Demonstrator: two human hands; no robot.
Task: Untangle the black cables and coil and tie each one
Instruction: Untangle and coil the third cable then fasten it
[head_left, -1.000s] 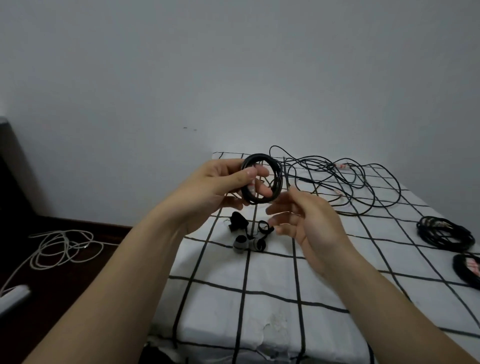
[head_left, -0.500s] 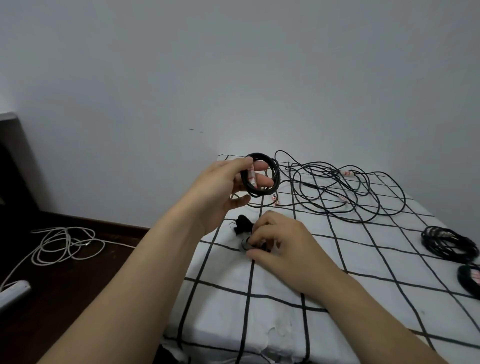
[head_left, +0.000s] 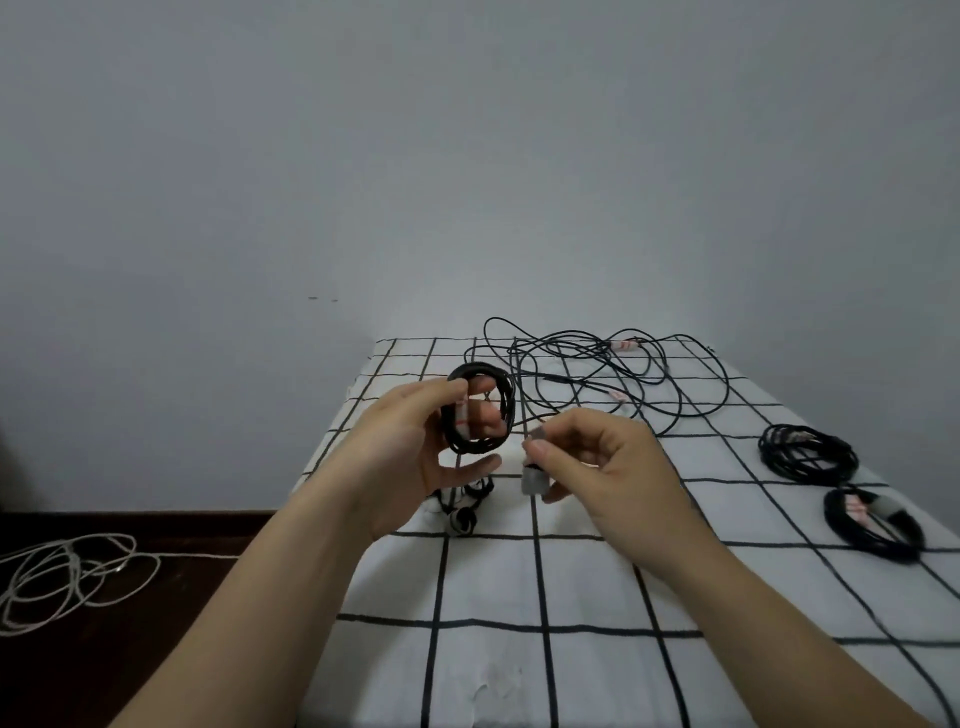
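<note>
Starting with the head view, how is the left hand (head_left: 415, 452) found? (Inspector)

It is raised over the far part of the table (head_left: 519, 654), with thumb and fingers curled round the coiled black cable (head_left: 506, 410). The coil is held upright and clear of the checked cloth (head_left: 597, 587). A pale plug (head_left: 462, 421) with red marks is seen inside the ring. (Assistant)

And the right hand (head_left: 602, 467)? (Inspector)

A small grey strap (head_left: 532, 482) is pinched between thumb and forefinger, and the other fingers are curled below. The strap is held just to the right of the coil. Contact between the two cannot be confirmed. (Assistant)

What is noted of the other cables? (Inspector)

A loose tangle of black cables (head_left: 587, 358) is spread over the far end of the table, behind both hands. Two wound bundles are laid near the right edge. The farther coil (head_left: 808, 452) is seen without a clear tie, and the nearer coil (head_left: 872, 525) is bound with a grey band. A few small straps (head_left: 465, 514) are laid on the cloth beneath the left hand, but their details are too small to be made out. (Assistant)

Is anything recorded off the table? (Inspector)

A white cord (head_left: 67, 577) is seen in loose loops on the dark floor (head_left: 182, 597) at the left. A plain grey wall (head_left: 467, 156) is recorded behind. (Assistant)
</note>
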